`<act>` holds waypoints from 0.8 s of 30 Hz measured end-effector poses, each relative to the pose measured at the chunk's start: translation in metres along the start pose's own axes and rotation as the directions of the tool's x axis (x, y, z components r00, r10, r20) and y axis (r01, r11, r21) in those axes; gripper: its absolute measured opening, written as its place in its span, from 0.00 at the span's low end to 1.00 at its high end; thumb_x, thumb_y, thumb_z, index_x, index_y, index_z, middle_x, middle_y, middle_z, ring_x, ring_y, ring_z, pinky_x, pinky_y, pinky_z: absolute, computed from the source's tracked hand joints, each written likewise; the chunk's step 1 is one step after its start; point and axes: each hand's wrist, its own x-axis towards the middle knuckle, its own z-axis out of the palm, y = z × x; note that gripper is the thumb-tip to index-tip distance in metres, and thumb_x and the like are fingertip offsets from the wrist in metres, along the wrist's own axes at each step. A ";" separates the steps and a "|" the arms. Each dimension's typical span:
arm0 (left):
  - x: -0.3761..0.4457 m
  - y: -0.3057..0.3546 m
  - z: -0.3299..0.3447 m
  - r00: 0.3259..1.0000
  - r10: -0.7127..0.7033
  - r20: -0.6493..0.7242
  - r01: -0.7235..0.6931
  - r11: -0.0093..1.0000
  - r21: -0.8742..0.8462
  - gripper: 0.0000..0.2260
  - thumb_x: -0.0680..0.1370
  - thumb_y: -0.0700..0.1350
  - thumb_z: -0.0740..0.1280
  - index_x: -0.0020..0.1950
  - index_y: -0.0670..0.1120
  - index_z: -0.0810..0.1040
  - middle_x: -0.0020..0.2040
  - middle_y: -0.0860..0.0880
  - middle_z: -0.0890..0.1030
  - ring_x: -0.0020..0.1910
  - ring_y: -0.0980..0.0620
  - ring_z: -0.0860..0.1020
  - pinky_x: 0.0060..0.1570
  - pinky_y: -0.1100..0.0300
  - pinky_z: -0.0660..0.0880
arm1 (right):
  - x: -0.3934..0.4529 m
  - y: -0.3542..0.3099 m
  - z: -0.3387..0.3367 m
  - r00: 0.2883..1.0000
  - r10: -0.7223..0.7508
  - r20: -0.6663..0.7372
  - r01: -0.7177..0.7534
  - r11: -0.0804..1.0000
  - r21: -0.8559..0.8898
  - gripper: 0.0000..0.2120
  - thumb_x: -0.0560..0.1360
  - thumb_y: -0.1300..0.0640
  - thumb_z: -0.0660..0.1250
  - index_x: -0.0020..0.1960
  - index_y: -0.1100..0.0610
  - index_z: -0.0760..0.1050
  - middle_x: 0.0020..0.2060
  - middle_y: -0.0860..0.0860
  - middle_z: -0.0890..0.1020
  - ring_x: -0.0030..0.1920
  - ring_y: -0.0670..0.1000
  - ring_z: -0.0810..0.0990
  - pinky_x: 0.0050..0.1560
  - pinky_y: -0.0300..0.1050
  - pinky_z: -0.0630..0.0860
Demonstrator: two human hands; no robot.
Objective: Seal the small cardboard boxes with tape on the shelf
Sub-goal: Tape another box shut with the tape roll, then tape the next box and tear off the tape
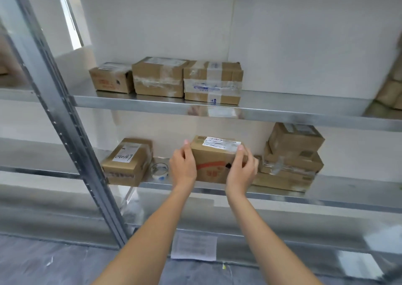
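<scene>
A small cardboard box [214, 162] with a white label on top and red print on its front stands on the lower metal shelf [352, 190]. My left hand [183, 165] grips its left side, thumb up at the top corner. On its right side my right hand [241, 169] curls round the front edge. A roll of clear tape [159, 170] lies on the shelf just left of my left hand. Another small box [127, 162], marked 040189, sits further left.
A stack of taped boxes [291, 156] stands right of the held box. Three taped boxes [165, 78] line the upper shelf [304, 108]. A metal upright [71, 128] runs diagonally at the left. A paper sheet [193, 247] lies on the floor below.
</scene>
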 end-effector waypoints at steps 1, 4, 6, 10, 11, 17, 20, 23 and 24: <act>-0.002 0.010 -0.001 0.998 0.060 -0.019 -0.060 0.998 0.014 0.22 0.84 0.56 0.50 0.55 0.48 0.80 0.49 0.47 0.79 0.50 0.49 0.76 0.48 0.59 0.66 | 0.001 -0.009 -0.007 0.999 -0.021 -0.025 0.021 1.000 0.012 0.30 0.73 0.32 0.55 0.64 0.49 0.76 0.63 0.47 0.73 0.64 0.49 0.71 0.65 0.52 0.69; -0.004 0.044 0.001 0.978 0.204 -0.035 -0.203 0.978 0.049 0.22 0.84 0.53 0.50 0.58 0.47 0.82 0.46 0.49 0.79 0.46 0.50 0.75 0.44 0.59 0.66 | 0.012 -0.037 -0.024 0.994 -0.084 -0.070 0.089 0.994 0.069 0.30 0.73 0.32 0.54 0.63 0.50 0.76 0.60 0.47 0.73 0.62 0.50 0.73 0.64 0.54 0.70; -0.006 0.065 0.009 0.961 0.275 -0.019 -0.275 0.962 0.011 0.22 0.85 0.53 0.50 0.57 0.47 0.83 0.42 0.49 0.80 0.43 0.50 0.76 0.40 0.60 0.68 | 0.025 -0.059 -0.035 0.987 -0.138 -0.085 0.146 0.985 0.088 0.25 0.76 0.35 0.56 0.63 0.49 0.76 0.59 0.47 0.73 0.62 0.50 0.72 0.61 0.51 0.71; -0.014 0.108 0.036 0.957 0.289 -0.027 -0.290 0.944 -0.161 0.21 0.84 0.54 0.51 0.54 0.49 0.83 0.42 0.52 0.81 0.42 0.56 0.77 0.40 0.61 0.71 | 0.061 -0.099 -0.056 0.979 -0.183 -0.086 0.194 0.970 0.148 0.22 0.79 0.38 0.57 0.64 0.49 0.75 0.59 0.45 0.72 0.62 0.48 0.71 0.58 0.45 0.68; -0.015 0.117 0.044 0.956 0.293 -0.028 -0.292 0.935 -0.203 0.20 0.84 0.54 0.51 0.54 0.50 0.82 0.43 0.52 0.81 0.44 0.56 0.77 0.41 0.61 0.72 | 0.071 -0.107 -0.062 0.980 -0.186 -0.078 0.196 0.968 0.158 0.21 0.79 0.38 0.57 0.64 0.49 0.75 0.58 0.45 0.71 0.62 0.48 0.71 0.58 0.44 0.67; -0.009 0.152 0.094 0.954 0.301 0.006 -0.283 0.904 -0.321 0.16 0.84 0.51 0.54 0.55 0.47 0.80 0.49 0.49 0.82 0.50 0.52 0.78 0.42 0.62 0.72 | 0.137 -0.139 -0.083 0.981 -0.178 0.078 0.161 0.970 0.182 0.24 0.78 0.36 0.55 0.64 0.50 0.73 0.61 0.49 0.75 0.61 0.50 0.73 0.60 0.49 0.71; -0.005 0.157 0.116 0.959 0.282 0.022 -0.257 0.903 -0.346 0.15 0.83 0.49 0.56 0.58 0.45 0.80 0.52 0.49 0.81 0.53 0.51 0.77 0.45 0.62 0.72 | 0.163 -0.141 -0.089 0.969 -0.135 0.205 0.101 0.981 0.168 0.26 0.76 0.34 0.58 0.64 0.52 0.71 0.61 0.50 0.76 0.59 0.50 0.75 0.57 0.49 0.73; 0.003 0.154 0.136 0.966 0.256 0.033 -0.229 0.909 -0.347 0.16 0.83 0.49 0.56 0.58 0.43 0.80 0.55 0.46 0.80 0.54 0.51 0.76 0.46 0.62 0.70 | 0.179 -0.135 -0.089 0.945 -0.122 0.302 0.070 0.982 0.178 0.24 0.76 0.37 0.62 0.65 0.52 0.70 0.59 0.50 0.77 0.57 0.48 0.76 0.46 0.41 0.73; 0.005 0.153 0.140 0.968 0.248 0.031 -0.224 0.914 -0.338 0.15 0.83 0.49 0.56 0.58 0.43 0.79 0.57 0.46 0.79 0.54 0.51 0.75 0.47 0.63 0.69 | 0.183 -0.132 -0.088 0.940 -0.117 0.321 0.061 0.982 0.180 0.24 0.76 0.38 0.62 0.65 0.52 0.70 0.59 0.50 0.77 0.57 0.48 0.76 0.44 0.39 0.73</act>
